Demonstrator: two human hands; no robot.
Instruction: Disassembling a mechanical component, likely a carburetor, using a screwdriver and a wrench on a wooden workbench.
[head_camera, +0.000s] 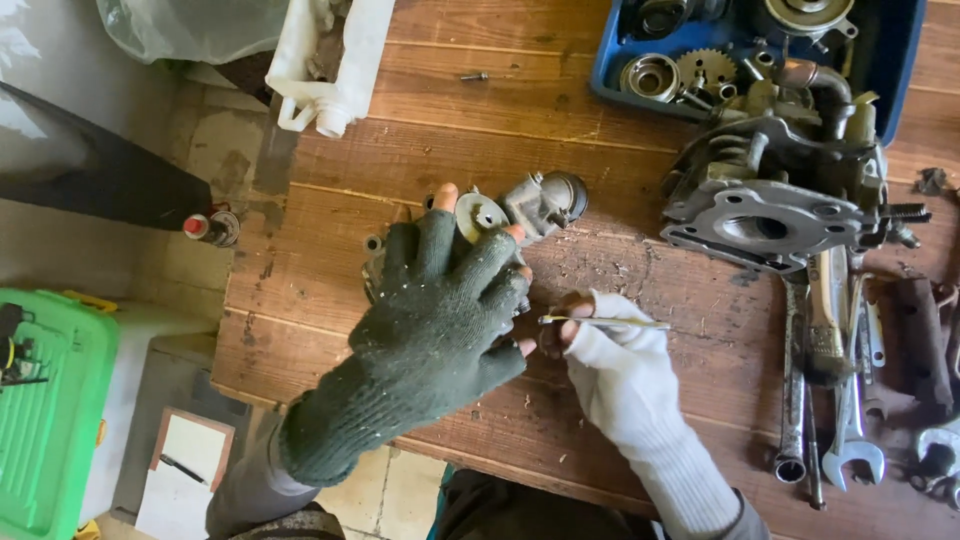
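My left hand (440, 310), in a dark green fingerless glove, grips a small grey metal carburettor (535, 205) over the wooden table (420, 160). The hand covers most of the part; only its round cap and one end show. My right hand (610, 355), in a white fingerless glove, pinches a thin metal needle-like rod (605, 322) between thumb and fingers. The rod lies level, pointing right, just beside the left hand's thumb.
A grey engine cylinder head (770, 205) sits at the right. Behind it a blue tray (900, 60) holds gears and metal parts. Wrenches and a brush (835, 380) lie at the right edge. A white plastic jug (330, 60), a lone screw (473, 76) and a green crate (50, 420) are at the left.
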